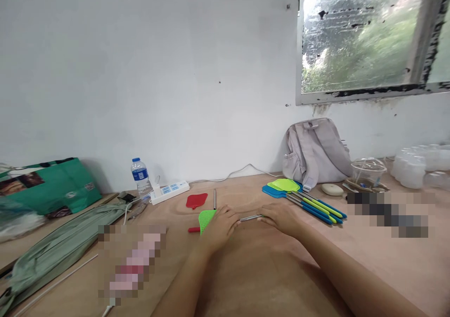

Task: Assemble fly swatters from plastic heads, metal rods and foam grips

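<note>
- Left hand (220, 225) lies curled over the green swatter head (206, 218), gripping it against the worktop (253, 270).
- The metal rod (250, 218) runs left-right from that head.
- Right hand (281, 217) pinches the rod's far end.

Near edge: bare wooden table (267, 279) between and below the forearms, open for passage.
Ahead of hands: red swatter head (197, 200) and metal rod (214, 198) lie flat; low obstacles.
Right: pile of swatters (302, 200), backpack (316, 153) and plastic cup (367, 171) crowd that side.
Left: water bottle (141, 178), power strip (170, 191), green bag (56, 246) block the way.
</note>
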